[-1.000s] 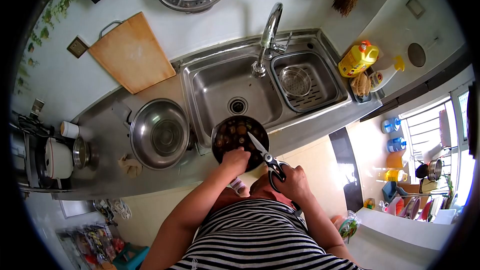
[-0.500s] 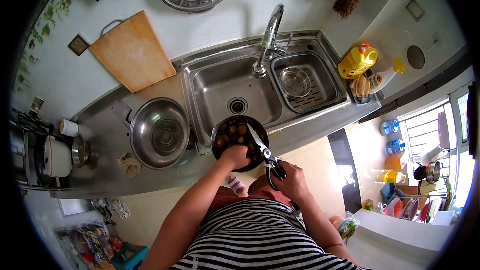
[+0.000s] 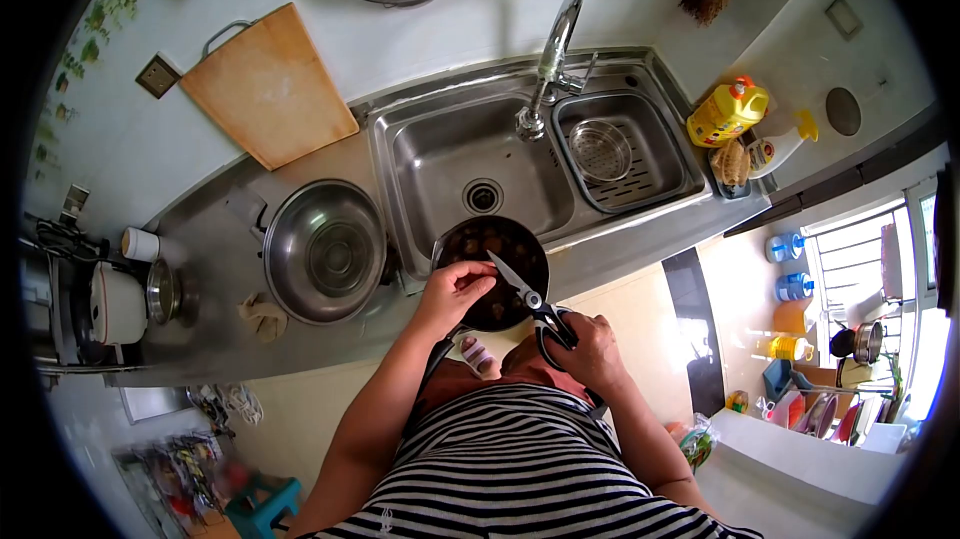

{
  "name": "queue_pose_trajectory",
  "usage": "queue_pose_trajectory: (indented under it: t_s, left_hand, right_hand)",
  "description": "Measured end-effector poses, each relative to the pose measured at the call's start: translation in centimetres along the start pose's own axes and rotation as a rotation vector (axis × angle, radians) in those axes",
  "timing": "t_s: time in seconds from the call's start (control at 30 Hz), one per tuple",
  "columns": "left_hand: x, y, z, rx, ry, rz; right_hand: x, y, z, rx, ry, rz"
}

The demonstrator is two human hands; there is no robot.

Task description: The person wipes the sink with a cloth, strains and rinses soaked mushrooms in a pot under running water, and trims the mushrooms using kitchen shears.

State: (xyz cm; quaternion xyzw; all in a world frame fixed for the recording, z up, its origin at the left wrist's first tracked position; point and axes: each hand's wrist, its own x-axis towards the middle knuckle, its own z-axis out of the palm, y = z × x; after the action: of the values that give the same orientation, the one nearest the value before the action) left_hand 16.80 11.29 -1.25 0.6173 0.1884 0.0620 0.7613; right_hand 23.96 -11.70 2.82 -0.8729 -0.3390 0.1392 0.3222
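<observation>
My right hand grips a pair of kitchen scissors with black handles, blades pointing up and left. The scissors lie over a dark round pan at the sink's front edge. Brown roundish pieces sit in the pan; I cannot tell what food they are. My left hand is over the pan's left side, thumb and fingers pinched together close to the scissor tips. Whatever is between those fingers is too small or hidden to make out. A dark handle shows below my left wrist.
Behind the pan is a steel double sink with a faucet and a round strainer. A wide steel basin and a cloth lie left; a cutting board leans on the wall. Bottles stand right.
My left hand has risen out of the pan and moved left and up, its fingers now pinched near the scissor tips. The scissors remain over the pan. The whole view has shifted slightly.
</observation>
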Motion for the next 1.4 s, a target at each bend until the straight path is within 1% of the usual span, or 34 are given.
queue_pose_trajectory:
  t_s: [0.1,0.23,0.3,0.33,0.43,0.57,0.63,0.67,0.7,0.77,0.8,0.9,0.97,1.03,1.1,1.13,1.17,1.23,1.33,1.37,1.4]
  left_hand:
    - [-0.3,-0.1,-0.3,-0.017,0.062,-0.005]
    - [-0.3,-0.2,-0.3,-0.033,0.137,0.001]
    - [-0.3,0.1,0.0,-0.054,0.222,0.007]
    - [-0.3,0.4,0.0,-0.032,0.253,-0.038]
    - [-0.1,-0.3,-0.1,-0.121,0.236,-0.016]
    - [0.3,-0.6,0.1,-0.033,0.262,0.031]
    - [0.7,-0.6,-0.3,0.564,0.222,0.180]
    - [1.1,-0.3,-0.3,0.690,0.192,0.149]
    - [1.5,-0.3,-0.2,0.690,0.192,0.146]
    - [2.3,-0.6,-0.1,0.987,0.046,0.198]
    - [2.7,-1.0,-0.3,1.033,-0.017,0.159]
    - [3.8,-1.6,-0.2,1.077,-0.079,0.183]
    - [3.8,-1.0,0.0,1.113,-0.080,0.162]
    - [3.8,-0.9,0.1,1.147,-0.088,0.137]
    - [3.5,-1.2,-0.2,1.373,-0.237,0.056]
    - [3.2,-1.4,-0.2,1.431,-0.250,0.062]
    - [3.0,-1.8,-0.2,1.433,-0.250,0.062]
    - [3.1,-2.8,-0.1,1.611,-0.282,0.110]
    - [3.1,-3.4,0.4,1.607,-0.226,0.054]
    - [3.0,-3.4,0.4,1.608,-0.224,0.054]
    - [2.9,-3.5,0.5,1.587,-0.179,0.100]
  right_hand:
    - [0.0,-0.4,-0.2,-0.019,-0.018,-0.002]
    - [0.0,-1.0,-0.6,-0.019,0.011,-0.026]
    - [-0.1,-1.0,-0.7,-0.016,0.020,-0.028]
    - [-0.2,-0.9,-0.7,-0.013,0.006,-0.021]
    - [-0.3,-0.9,-0.7,-0.011,-0.008,-0.004]
    - [-0.5,-0.5,-0.7,-0.061,-0.035,0.002]
    - [-0.6,0.0,-0.5,-0.065,-0.015,-0.002]
    - [-0.5,0.1,-0.5,-0.070,0.007,-0.011]
    - [-0.5,0.1,-0.5,-0.069,0.005,-0.010]
    - [-0.4,0.1,-0.6,-0.084,0.025,-0.017]
    - [-0.4,-0.1,-0.7,-0.083,0.024,-0.015]
    - [-0.3,-0.5,-1.1,-0.057,0.015,0.045]
    - [-0.4,-0.3,-1.0,-0.062,-0.011,0.055]
    - [-0.6,-0.2,-1.0,-0.058,0.013,0.052]
    - [-0.8,0.0,-0.9,-0.052,0.033,0.044]
    - [-0.8,0.1,-0.9,-0.060,0.022,0.044]
    - [-0.8,0.2,-0.8,-0.068,0.011,0.043]
    - [-0.7,0.4,-0.7,-0.064,0.020,0.019]
    - [-0.7,0.6,-0.6,-0.072,0.005,-0.018]
    - [-0.6,0.6,-0.6,-0.080,-0.016,-0.035]
    - [-0.4,0.5,-0.6,-0.080,-0.016,-0.037]
